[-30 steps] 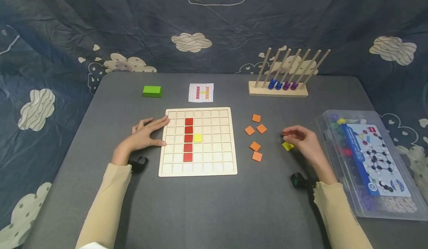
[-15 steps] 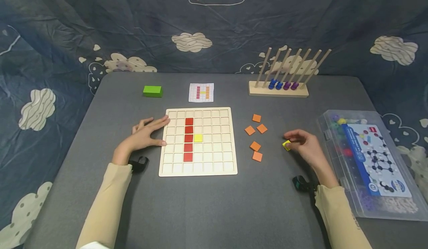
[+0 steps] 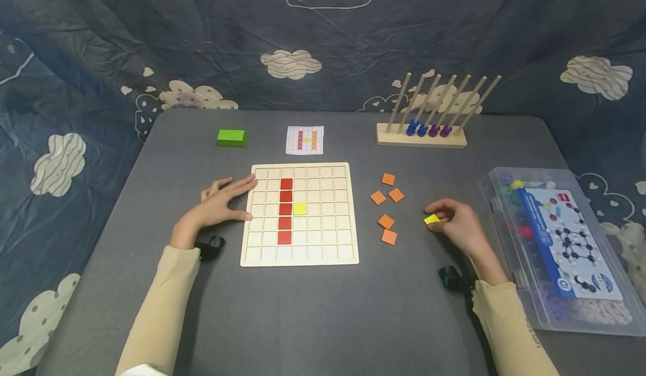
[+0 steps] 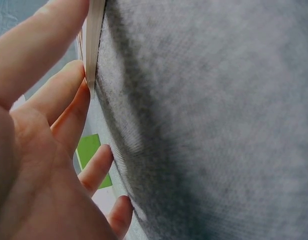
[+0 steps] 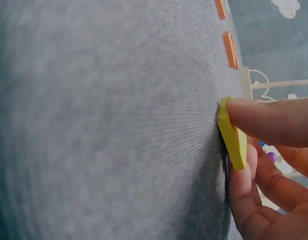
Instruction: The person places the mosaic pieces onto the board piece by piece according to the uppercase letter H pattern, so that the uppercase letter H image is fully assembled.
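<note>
Clock centred on the wooden grid board (image 3: 313,221), 12 at its far edge, head view. Left hand (image 3: 214,205) at 9 o'clock: fingers spread wide, thumb and a fingertip touching the board's near-side edge at 9; no object gripped. Right hand (image 3: 459,225) at 3 o'clock, well apart from the board: narrow grip, thumb and fingers pinching a yellow tile (image 5: 232,134). Held tile sits tilted, close over the grey tabletop (image 3: 328,320); cannot tell whether it touches.

On the board: five red tiles (image 3: 285,209) form a column running from 12 towards 6, left of centre. A second yellow tile (image 3: 300,209) lies just beside the middle red one, on its 3 o'clock side.

Between board and right hand, at 3 o'clock: five orange tiles (image 3: 386,221), loose, three farther and two nearer. At 12: a pattern card (image 3: 304,140). Between 10 and 11: a green block (image 3: 231,138). At 2: a peg rack (image 3: 421,137) with blue and purple beads. Just past 3, beyond the right hand: a clear plastic box (image 3: 565,247).
</note>
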`<move>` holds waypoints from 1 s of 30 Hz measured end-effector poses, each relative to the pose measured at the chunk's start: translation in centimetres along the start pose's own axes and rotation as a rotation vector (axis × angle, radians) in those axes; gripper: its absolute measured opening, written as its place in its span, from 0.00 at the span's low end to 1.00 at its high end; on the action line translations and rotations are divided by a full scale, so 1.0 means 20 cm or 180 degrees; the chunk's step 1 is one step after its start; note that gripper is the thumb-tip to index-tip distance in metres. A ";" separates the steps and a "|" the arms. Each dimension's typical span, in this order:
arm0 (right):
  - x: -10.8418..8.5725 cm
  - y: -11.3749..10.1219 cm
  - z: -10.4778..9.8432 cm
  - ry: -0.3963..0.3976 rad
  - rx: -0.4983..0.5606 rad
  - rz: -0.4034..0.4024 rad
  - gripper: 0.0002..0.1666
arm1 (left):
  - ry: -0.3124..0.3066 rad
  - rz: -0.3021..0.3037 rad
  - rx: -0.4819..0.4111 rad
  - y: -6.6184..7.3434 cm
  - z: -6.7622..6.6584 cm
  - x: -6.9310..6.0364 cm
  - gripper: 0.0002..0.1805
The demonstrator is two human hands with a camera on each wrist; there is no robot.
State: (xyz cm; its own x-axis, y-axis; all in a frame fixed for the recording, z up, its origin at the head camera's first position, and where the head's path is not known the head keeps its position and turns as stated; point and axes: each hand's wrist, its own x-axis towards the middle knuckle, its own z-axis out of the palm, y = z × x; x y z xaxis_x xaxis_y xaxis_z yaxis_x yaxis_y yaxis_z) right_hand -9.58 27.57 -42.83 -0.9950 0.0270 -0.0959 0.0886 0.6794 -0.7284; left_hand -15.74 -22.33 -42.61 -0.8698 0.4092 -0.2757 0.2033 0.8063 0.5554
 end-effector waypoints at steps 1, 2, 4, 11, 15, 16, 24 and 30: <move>0.00 0.00 0.00 -0.0027 0.0000 -0.0003 0.17 | 0.0000 0.0002 -0.0006 0.00 0.00 0.00 0.49; 0.00 0.00 0.00 -0.0055 0.0010 -0.0009 0.17 | 0.0002 0.0003 -0.0015 0.00 0.00 0.00 0.49; 0.01 -0.01 -0.01 -0.0124 0.0061 -0.0014 0.16 | 0.0001 0.0009 -0.0022 0.00 0.00 0.00 0.49; 0.02 -0.05 -0.01 -0.0423 0.0458 -0.0049 0.14 | 0.0008 0.0017 -0.0022 -0.01 0.00 0.00 0.50; 0.04 -0.12 0.03 -0.0521 0.0576 -0.0036 0.14 | 0.0005 0.0020 -0.0025 -0.01 0.00 0.00 0.50; 0.05 -0.13 0.04 -0.0529 0.0603 -0.0037 0.14 | 0.0004 0.0022 -0.0026 0.00 0.00 0.00 0.50; 0.13 -0.29 0.16 -0.0637 0.1032 -0.0006 0.13 | -0.0002 0.0004 -0.0008 -0.01 0.01 0.01 0.50; 0.19 -0.41 0.29 -0.0742 0.1291 -0.0066 0.12 | -0.0007 0.0015 0.0001 -0.01 0.01 0.01 0.49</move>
State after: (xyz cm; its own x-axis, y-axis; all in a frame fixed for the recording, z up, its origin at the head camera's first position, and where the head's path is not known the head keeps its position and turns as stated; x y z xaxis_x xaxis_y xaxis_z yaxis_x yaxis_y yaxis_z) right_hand -13.79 17.88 -41.06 -0.9641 -0.1806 -0.1946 0.1257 0.3354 -0.9337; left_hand -15.83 -22.41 -42.88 -0.8678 0.4139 -0.2749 0.2074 0.8045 0.5565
